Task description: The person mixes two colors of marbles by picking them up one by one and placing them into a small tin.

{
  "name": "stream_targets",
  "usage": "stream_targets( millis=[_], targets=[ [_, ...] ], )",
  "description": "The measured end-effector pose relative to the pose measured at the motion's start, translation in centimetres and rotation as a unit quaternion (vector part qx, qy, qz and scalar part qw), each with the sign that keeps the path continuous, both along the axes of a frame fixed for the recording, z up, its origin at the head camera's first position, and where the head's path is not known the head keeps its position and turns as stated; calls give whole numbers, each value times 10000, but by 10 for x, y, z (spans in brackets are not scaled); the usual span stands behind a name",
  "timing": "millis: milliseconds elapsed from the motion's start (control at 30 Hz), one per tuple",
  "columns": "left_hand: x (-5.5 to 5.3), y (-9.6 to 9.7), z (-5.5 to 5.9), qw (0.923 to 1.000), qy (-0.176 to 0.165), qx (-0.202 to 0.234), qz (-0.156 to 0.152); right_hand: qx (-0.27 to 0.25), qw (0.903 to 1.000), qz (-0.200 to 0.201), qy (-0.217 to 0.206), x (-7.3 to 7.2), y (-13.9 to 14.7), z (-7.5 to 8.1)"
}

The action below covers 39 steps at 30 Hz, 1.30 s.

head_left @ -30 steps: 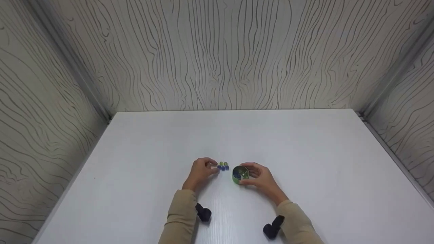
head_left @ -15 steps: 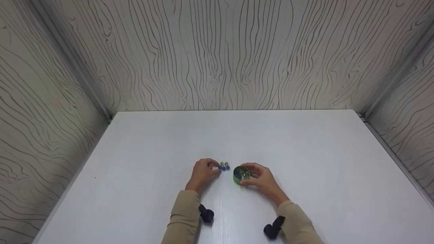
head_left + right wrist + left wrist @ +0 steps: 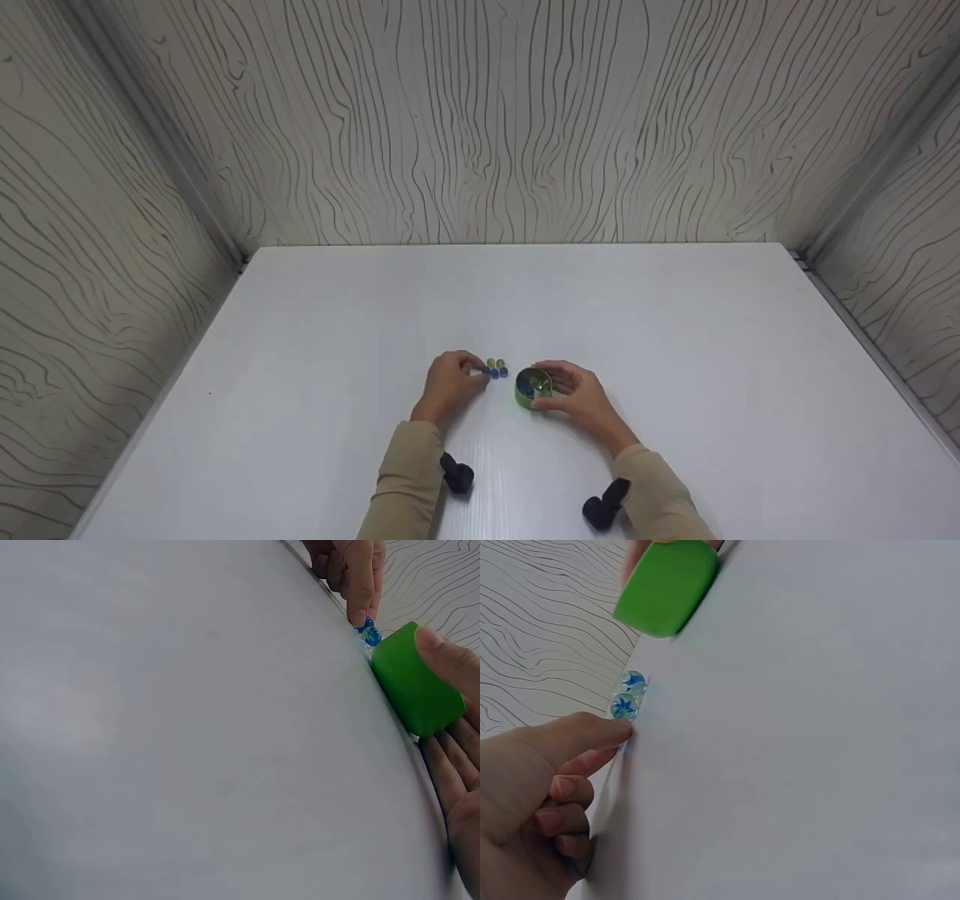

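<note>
Currently, the head view shows me the left hand point(image 3: 452, 382), just below and left of the frame's middle, thumb and forefinger pinching the end one of three blue marbles point(image 3: 495, 373). Two yellow-green marbles point(image 3: 500, 363) lie just above that row. To the right, the right hand point(image 3: 581, 394) curls round a green container point(image 3: 523, 397) with more marbles inside. My worry is the crowding: fingertips closing off-centre could nudge the neighbours and set them rolling across the bare white worktop point(image 3: 337, 322).

On the left wrist view, at left of frame, I see the thumb tip right beside the marbles, the forefinger behind it. Contact looks confined to the fingertips, so I'd expect smooth glass to squirt out if the squeeze lands high or low.

Over on the right wrist view, at the right edge, the thumb presses the container's near side and the other fingers lie behind and below. I can't tell whether its base sits flat; should that hold tip it, I judge the contents could spill.
</note>
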<state>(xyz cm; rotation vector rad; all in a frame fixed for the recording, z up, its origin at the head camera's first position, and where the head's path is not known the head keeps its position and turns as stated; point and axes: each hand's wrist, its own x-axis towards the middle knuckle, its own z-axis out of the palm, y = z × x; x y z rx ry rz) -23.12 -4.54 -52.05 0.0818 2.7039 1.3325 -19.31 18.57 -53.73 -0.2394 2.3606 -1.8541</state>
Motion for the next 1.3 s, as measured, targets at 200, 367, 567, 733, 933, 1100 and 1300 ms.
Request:
stream_targets(
  millis=[200, 367, 567, 733, 933, 1100, 1300],
  targets=[
    [0, -1, 1, 10000, 2, 25, -46, -11, 10000, -28, -75, 0, 0, 0],
    [1, -3, 0, 9998, 40, 159, -106, 3, 10000, -28, -46, 0, 0, -1],
    [5, -3, 0, 9998, -39, 171, 5, 15, 10000, 4, 11, 0, 0, -2],
    [7, -2, 0, 9998, 114, 144, 29, 44, 10000, 5, 55, 0, -1, -2],
    [6, -2, 2, 9993, 282, 240, -42, 63, 10000, 50, 23, -1, -1, -2],
    [6, -2, 4, 9986, 439, 286, -98, 67, 10000, 66, -24, -2, 0, -1],
    [7, 0, 7, 9978, 542, 329, -184, 68, 10000, 62, -26, -1, 0, -1]
  ],
)
